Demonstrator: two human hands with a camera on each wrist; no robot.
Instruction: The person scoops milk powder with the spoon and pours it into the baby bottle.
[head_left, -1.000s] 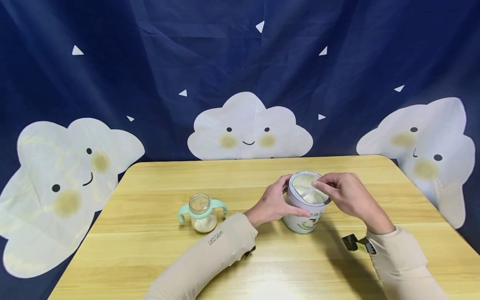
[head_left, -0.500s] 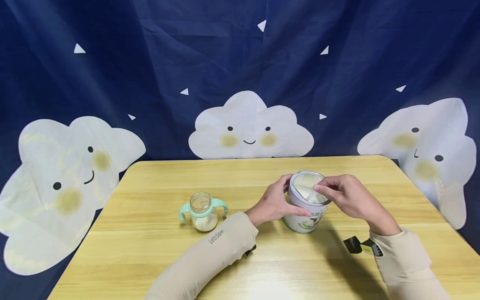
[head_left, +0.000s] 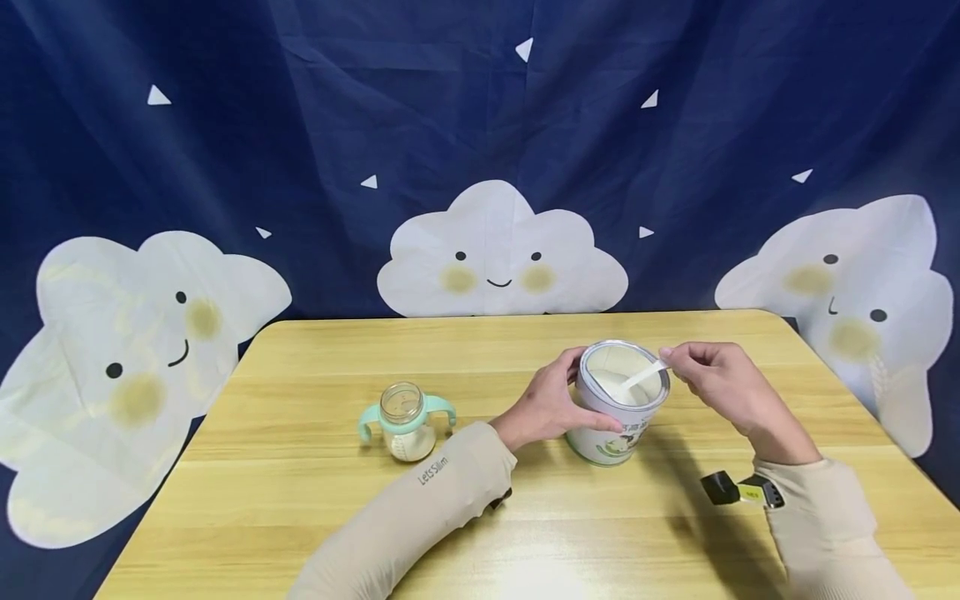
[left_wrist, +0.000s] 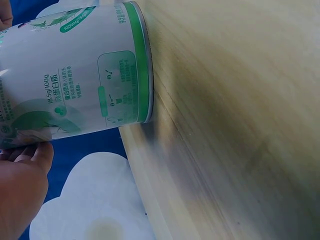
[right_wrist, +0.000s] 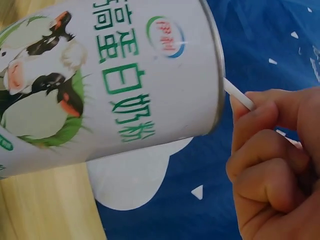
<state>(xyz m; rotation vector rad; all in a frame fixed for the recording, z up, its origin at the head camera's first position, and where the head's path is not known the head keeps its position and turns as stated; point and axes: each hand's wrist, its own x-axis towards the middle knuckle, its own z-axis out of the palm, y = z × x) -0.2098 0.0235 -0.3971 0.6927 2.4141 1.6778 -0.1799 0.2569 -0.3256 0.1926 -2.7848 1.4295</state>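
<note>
A white milk powder can (head_left: 607, 437) with a cow picture and green print stands without a lid at the right of the table, tilted a little. My left hand (head_left: 551, 402) grips its side, thumb across the front and fingers behind. Pale powder shows inside. My right hand (head_left: 723, 383) pinches the end of a white scoop's handle (head_left: 647, 373) between thumb and forefinger, just off the can's right rim. The scoop's bowl is down in the can, in the powder. In the right wrist view only a short piece of the handle (right_wrist: 240, 95) sticks out past the rim.
A baby bottle (head_left: 408, 433) with mint-green handles stands uncapped to the left, pale powder in its lower part. The wooden table (head_left: 300, 500) reaches back to a dark blue curtain (head_left: 450, 100) printed with smiling clouds.
My right hand has drawn back from inside the rim to the right, so more of the scoop's handle shows. The left hand, can and bottle stay put.
</note>
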